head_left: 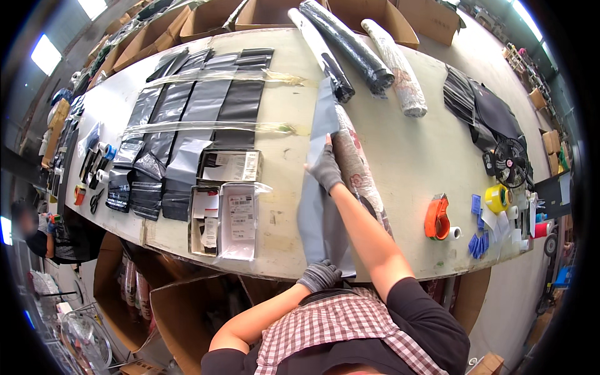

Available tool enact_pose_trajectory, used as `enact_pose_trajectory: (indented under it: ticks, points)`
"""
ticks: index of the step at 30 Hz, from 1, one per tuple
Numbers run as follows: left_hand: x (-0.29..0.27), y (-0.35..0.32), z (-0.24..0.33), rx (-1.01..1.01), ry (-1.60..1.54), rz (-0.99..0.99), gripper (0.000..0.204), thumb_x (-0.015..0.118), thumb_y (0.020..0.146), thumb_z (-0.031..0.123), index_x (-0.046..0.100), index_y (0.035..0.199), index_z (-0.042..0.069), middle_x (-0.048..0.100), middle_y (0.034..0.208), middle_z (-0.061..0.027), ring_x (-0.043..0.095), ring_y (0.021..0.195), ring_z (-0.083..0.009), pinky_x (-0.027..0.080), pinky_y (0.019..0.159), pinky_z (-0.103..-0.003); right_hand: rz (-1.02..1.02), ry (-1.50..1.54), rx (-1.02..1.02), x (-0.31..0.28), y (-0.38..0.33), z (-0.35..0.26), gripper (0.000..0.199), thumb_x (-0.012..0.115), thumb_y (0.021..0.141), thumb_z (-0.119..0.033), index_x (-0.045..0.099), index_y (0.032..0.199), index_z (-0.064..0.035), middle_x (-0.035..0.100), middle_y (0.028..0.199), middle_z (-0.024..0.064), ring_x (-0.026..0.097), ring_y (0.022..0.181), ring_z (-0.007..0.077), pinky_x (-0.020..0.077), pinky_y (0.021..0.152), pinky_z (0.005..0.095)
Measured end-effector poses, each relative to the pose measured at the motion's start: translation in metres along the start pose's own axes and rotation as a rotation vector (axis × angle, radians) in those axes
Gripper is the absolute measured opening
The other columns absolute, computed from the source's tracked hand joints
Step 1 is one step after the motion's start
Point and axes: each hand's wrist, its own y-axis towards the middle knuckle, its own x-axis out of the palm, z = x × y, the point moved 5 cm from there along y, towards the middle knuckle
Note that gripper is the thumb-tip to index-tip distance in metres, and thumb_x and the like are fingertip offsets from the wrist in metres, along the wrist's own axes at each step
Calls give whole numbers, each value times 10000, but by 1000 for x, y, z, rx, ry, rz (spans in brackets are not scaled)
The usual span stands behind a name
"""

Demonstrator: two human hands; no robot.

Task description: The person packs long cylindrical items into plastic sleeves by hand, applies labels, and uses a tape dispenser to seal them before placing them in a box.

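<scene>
A long grey plastic bag (315, 215) lies lengthwise on the table before me, its near end at the front edge. Against its right side lies a wrapped roll (353, 156) with a pale, patterned surface, partly under my forearm. My right hand (326, 169), in a grey glove, presses on the bag beside the roll, thumb and a finger stretched apart. At the near end my left hand (320, 276), also gloved, has its fingers curled on the bag's edge; the fingertips are partly hidden.
More wrapped rolls (395, 69) lie at the far side. Stacked grey and black bags (206, 106) sit left under clear strips, near open boxes (239, 222). An orange tape dispenser (437, 217), yellow tape (498, 198) and a black fan (510, 162) stand right. Cartons (187, 312) stand below the front edge.
</scene>
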Motion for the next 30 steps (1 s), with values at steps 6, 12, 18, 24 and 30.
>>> enact_pose_trajectory:
  ticks: [6,12,18,24,30]
  points:
    - [9,37,-4,21,241,73,186,542,798,271,628,926,166,615,887,-28,547,1001,-231,258,1030,-560,-1011,910,-244,39,-2,-62,325,571,789,102,656,1068,-41,662,1067,67,578,1030,154,462,918,328]
    - [-41,40,-58,-194,116,315,639,498,855,531,401,1387,191,336,1465,-116,230,1390,-290,68,1111,-558,-117,-482,-609,-70,3,-35,844,667,808,-335,170,1472,-179,428,1339,242,431,1223,382,326,1054,418]
    - [-55,94,-117,-289,81,403,659,482,894,409,238,1464,185,143,1531,-138,121,1419,-305,140,1136,-436,-140,-597,-80,-137,-167,111,1136,808,602,-376,121,1451,-65,408,1332,269,422,1236,370,354,1033,422]
    - [-87,119,-142,-375,154,294,290,629,792,189,581,1067,110,460,1291,-155,455,1176,-342,377,1012,-412,-382,132,154,-188,-216,132,1072,814,614,-251,157,1434,-40,479,1272,190,463,1190,260,372,1007,349]
    - [-87,51,-142,-149,45,-4,449,701,674,91,609,1111,145,505,1236,-136,505,1117,-340,448,948,-378,-898,1009,559,-208,-348,196,1146,445,675,-853,218,1458,-47,312,1462,149,320,1334,246,245,1104,405]
